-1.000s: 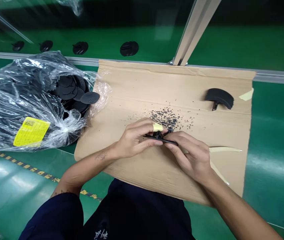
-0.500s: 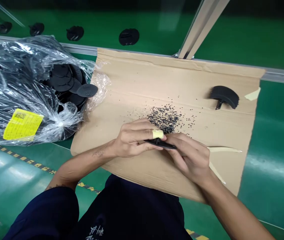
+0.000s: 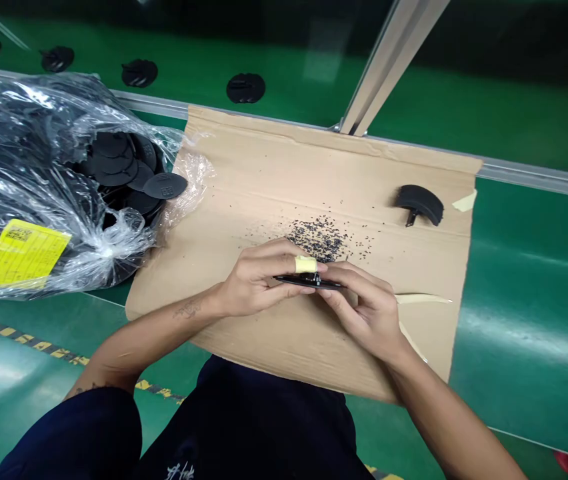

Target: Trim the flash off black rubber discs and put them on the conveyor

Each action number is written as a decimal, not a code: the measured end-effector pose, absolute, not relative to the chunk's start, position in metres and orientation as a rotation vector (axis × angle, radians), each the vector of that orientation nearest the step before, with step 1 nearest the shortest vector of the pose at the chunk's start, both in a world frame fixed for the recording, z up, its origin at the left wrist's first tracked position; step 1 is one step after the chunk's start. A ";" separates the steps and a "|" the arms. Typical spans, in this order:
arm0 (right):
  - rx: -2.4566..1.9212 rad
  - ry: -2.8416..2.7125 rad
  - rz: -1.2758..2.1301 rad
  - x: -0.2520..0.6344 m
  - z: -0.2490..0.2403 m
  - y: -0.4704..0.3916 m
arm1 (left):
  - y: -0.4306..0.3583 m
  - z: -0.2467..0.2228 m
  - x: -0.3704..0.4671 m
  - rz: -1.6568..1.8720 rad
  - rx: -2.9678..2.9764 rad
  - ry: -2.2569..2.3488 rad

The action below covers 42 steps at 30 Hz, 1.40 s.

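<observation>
Black, thin, flat piece [image 3: 317, 284], one: held edge-on to the view between both hands, above the near side of the cardboard sheet [image 3: 274, 153] and just short of the black bits [image 3: 317, 237] scattered there. A small raised fitting [image 3: 309, 275] stands on its upper face, partly hidden by fingers.

Left hand [image 3: 257, 280]: pinches the piece at its left part, thumb beneath, fingers above; one finger wears a yellow wrap [image 3: 306, 265]. Right hand [image 3: 371, 310]: pinches the opposite end, thumb below, fingers curled over; whether a fingertip presses the fitting, cannot tell.

Handling, as judged: light; probably moulded plastic or firm rubber, stiff enough to keep its shape, with slight give at the thin rim. Surface looks matt, so only mildly slippery. The raised fitting seems the fragile portion. Best hold: opposite edges, thumbs supporting the underside, little side load on the fitting.

Also present: clear plastic bag [image 3: 24, 180], yellow label [image 3: 23, 253], open on a stack of black oval discs [image 3: 114, 163]; curved black part [image 3: 420, 202] with a short stem, on the cardboard's far right; pale strips [image 3: 424, 299], beside the right hand.
</observation>
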State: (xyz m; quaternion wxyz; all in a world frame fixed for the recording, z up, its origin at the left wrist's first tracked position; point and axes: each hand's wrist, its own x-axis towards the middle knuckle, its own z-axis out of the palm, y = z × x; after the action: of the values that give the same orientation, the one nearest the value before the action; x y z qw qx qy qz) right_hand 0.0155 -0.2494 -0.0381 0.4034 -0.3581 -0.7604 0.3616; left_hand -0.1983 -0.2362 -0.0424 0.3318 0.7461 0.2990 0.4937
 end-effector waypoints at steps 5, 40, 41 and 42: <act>-0.949 -2.030 0.737 0.015 -0.031 -0.249 | -0.237 -0.046 -0.196 1.330 1.992 0.802; -0.958 -2.179 0.587 0.063 -0.032 -0.235 | -0.229 -0.049 -0.195 1.208 1.748 0.893; -0.956 -2.195 0.555 0.063 -0.033 -0.236 | -0.230 -0.049 -0.195 1.193 1.756 0.896; -0.956 -2.215 0.523 0.064 -0.034 -0.237 | -0.230 -0.049 -0.195 1.177 1.764 0.898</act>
State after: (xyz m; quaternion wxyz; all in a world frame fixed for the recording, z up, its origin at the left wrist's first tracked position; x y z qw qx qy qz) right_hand 0.0637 -0.2367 -0.0341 0.3303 -0.3654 -0.8470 0.1999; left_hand -0.1949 -0.2305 -0.0486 0.4071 0.6996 0.3563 0.4668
